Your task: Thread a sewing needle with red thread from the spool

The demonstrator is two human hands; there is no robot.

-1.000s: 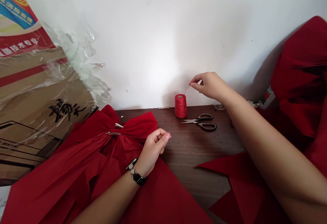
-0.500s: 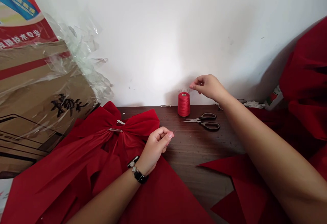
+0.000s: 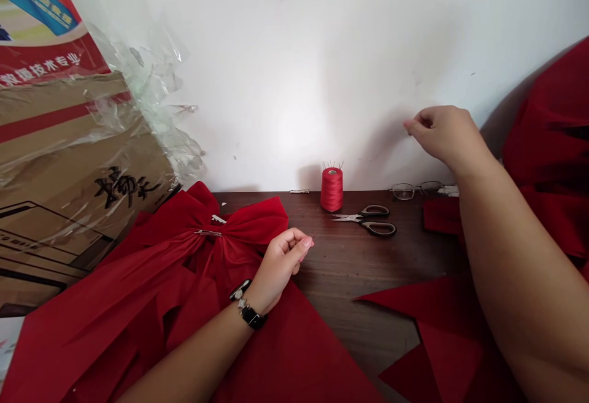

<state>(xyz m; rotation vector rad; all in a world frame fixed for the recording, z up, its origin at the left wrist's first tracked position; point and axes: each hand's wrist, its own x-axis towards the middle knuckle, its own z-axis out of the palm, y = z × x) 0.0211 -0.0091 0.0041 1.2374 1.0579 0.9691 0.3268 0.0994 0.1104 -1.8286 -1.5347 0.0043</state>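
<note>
My left hand [image 3: 280, 262] rests on a red velvet bow [image 3: 248, 226], its fingers pinched around what looks like a fine thread. The bow's knot carries a metal pin [image 3: 207, 232]. My right hand [image 3: 443, 136] hangs high above the table's right side, fingers curled together, touching nothing visible. Any thread there is too fine to see. A red thread spool [image 3: 332, 189] stands on the dark wooden table [image 3: 350, 262], with several needles upright in its top. Black-handled scissors [image 3: 368, 221] lie in front of it.
Metal-framed glasses [image 3: 414, 191] lie near the white wall [image 3: 285, 65]. Cut red fabric [image 3: 437, 323] covers the table's lower right, and more hangs at far right. A plastic-wrapped cardboard box [image 3: 69, 164] leans in at left, its film bunched against the wall.
My right hand has moved up and rightward, away from the spool, uncovering the glasses. My left hand has barely moved.
</note>
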